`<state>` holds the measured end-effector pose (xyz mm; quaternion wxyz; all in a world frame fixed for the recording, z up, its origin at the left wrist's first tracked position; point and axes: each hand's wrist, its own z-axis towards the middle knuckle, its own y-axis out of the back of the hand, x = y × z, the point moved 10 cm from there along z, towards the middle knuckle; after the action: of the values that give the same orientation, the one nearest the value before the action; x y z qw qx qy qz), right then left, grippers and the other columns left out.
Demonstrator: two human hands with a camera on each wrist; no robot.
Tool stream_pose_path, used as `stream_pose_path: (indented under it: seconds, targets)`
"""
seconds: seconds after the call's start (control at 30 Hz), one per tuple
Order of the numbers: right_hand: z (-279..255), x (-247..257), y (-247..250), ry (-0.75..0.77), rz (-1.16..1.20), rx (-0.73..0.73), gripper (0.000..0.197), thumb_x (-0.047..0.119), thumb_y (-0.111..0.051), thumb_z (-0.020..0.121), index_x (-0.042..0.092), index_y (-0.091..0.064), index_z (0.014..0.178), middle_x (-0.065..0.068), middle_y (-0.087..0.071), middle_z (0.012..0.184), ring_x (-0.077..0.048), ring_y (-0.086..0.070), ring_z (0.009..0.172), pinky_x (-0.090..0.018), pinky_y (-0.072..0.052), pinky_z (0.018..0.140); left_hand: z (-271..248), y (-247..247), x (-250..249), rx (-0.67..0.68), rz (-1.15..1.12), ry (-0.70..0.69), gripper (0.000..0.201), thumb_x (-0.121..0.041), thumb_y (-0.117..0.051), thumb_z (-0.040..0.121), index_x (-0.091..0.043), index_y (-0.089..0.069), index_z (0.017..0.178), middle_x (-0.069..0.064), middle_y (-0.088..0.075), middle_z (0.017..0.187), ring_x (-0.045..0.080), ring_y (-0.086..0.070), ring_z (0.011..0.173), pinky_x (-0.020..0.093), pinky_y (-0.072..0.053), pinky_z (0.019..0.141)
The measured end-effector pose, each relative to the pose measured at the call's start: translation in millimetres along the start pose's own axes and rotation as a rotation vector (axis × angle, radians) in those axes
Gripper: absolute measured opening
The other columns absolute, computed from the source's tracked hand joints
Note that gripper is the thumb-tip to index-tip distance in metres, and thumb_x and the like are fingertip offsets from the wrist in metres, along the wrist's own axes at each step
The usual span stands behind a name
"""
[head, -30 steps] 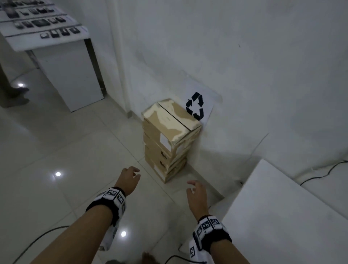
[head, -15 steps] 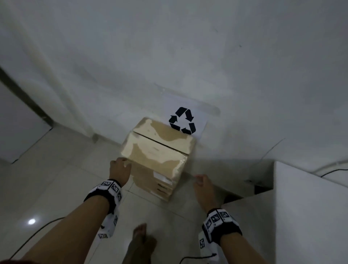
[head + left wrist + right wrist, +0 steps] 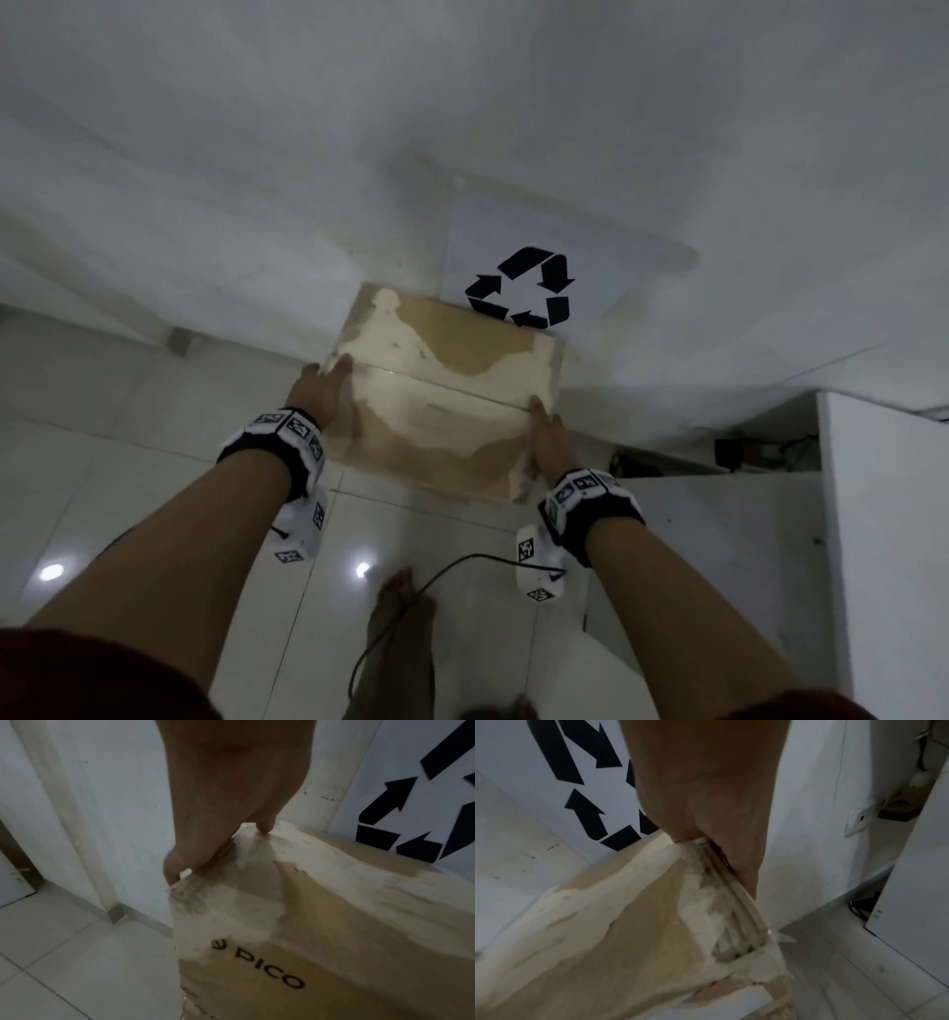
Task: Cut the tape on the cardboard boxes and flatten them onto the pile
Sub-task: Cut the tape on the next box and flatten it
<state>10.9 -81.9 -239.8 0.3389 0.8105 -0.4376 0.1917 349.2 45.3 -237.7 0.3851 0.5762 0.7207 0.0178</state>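
Observation:
A stack of brown cardboard boxes stands on the floor against the wall. From the head view I see only the top box, its surface torn pale, with a taped seam across the middle. My left hand grips its left top edge, and my right hand grips its right top edge. In the left wrist view the thumb lies on top of the box, which reads "PICO", and the fingers go down its side. The right wrist view shows the fingers down the right side of the box.
A paper recycling sign hangs on the white wall right behind the box. A white cabinet stands close on the right. A black cable trails over the tiled floor by my bare foot.
I have stepped up to the stack and bent over it. Both hands, free in the air a second ago, have come onto the two sides of the top box.

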Motion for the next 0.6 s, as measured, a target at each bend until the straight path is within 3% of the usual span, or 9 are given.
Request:
stream_pose_path:
  seconds: [0.07,0.13,0.2,0.27,0.37,0.47,0.53,0.6]
  targets:
    - [3.5,-1.4,-0.3,0.023,0.011,-0.040,0.063,0.052,-0.035,0.102,0.005,-0.039,0.143,-0.019,-0.052,0.138,-0.033,-0.054,0.118,-0.035,-0.041,0.088,5.4,-4.7,0.9,0.025,0.005,-0.021,0.071,-0.057,-0.040,0.095,-0.003,-0.040,0.141,0.020,-0.044,0.143,0.036,-0.044,0.128,0.040,-0.033,0.106]
    - [1.5,-2.3,2.8,0.046,0.026,-0.060,0.063,0.053,-0.037,0.101,0.006,-0.043,0.141,-0.018,-0.055,0.135,-0.033,-0.056,0.117,-0.038,-0.043,0.094,1.8,-1.6,-0.6,-0.013,0.040,-0.048,0.064,-0.055,-0.042,0.096,-0.002,-0.051,0.131,0.021,-0.052,0.135,0.037,-0.051,0.120,0.037,-0.036,0.098]
    - [-5.0,-5.3,6.8,0.056,0.060,-0.049,0.061,0.056,-0.040,0.099,0.009,-0.050,0.136,-0.015,-0.063,0.123,-0.029,-0.061,0.100,-0.036,-0.047,0.087,-9.9,4.5,-3.8,-0.068,0.058,-0.073,0.067,-0.063,-0.043,0.091,-0.005,-0.060,0.120,0.020,-0.060,0.125,0.036,-0.056,0.111,0.036,-0.039,0.090]
    - [-18.7,-7.4,17.7,0.067,0.057,-0.059,0.055,0.059,-0.042,0.097,0.011,-0.061,0.114,-0.011,-0.068,0.092,-0.025,-0.062,0.074,-0.032,-0.050,0.067,-24.1,14.1,-5.9,-0.148,0.043,-0.099,0.076,-0.078,-0.042,0.081,-0.011,-0.067,0.104,0.018,-0.067,0.110,0.035,-0.061,0.098,0.037,-0.042,0.081]
    - [-45.4,-16.7,44.0,0.075,0.083,-0.093,0.056,0.070,-0.047,0.089,0.016,-0.062,0.077,-0.005,-0.058,0.058,-0.027,-0.058,0.057,-0.039,-0.051,0.060,-46.9,8.9,-7.2,-0.102,0.044,-0.137,0.054,-0.063,-0.052,0.086,-0.011,-0.064,0.096,0.011,-0.065,0.097,0.029,-0.058,0.086,0.033,-0.041,0.078]
    - [-79.7,-27.4,83.2,0.114,0.106,-0.139,0.055,0.064,-0.051,0.091,0.016,-0.057,0.065,0.000,-0.055,0.054,-0.023,-0.057,0.056,-0.030,-0.044,0.054,-83.7,-2.2,-13.8,-0.065,-0.067,-0.191,0.057,-0.062,-0.059,0.078,-0.007,-0.057,0.090,0.008,-0.060,0.088,0.027,-0.055,0.083,0.036,-0.040,0.076]
    - [-102.7,-35.4,114.6,0.162,0.117,-0.178,0.055,0.061,-0.051,0.092,0.012,-0.060,0.070,-0.002,-0.061,0.063,-0.019,-0.061,0.062,-0.028,-0.043,0.056,-113.7,-12.7,-22.6,-0.052,-0.114,-0.228,0.054,-0.062,-0.060,0.080,-0.010,-0.048,0.079,0.007,-0.054,0.079,0.026,-0.053,0.077,0.035,-0.037,0.071]
    - [-123.6,-45.0,147.5,0.205,0.115,-0.208,0.052,0.063,-0.051,0.092,0.017,-0.058,0.070,0.000,-0.061,0.065,-0.017,-0.061,0.065,-0.027,-0.040,0.058,-144.4,-26.6,-32.8,-0.055,-0.084,-0.285,0.053,-0.062,-0.058,0.084,-0.012,-0.042,0.076,0.005,-0.049,0.073,0.023,-0.049,0.070,0.035,-0.033,0.065]
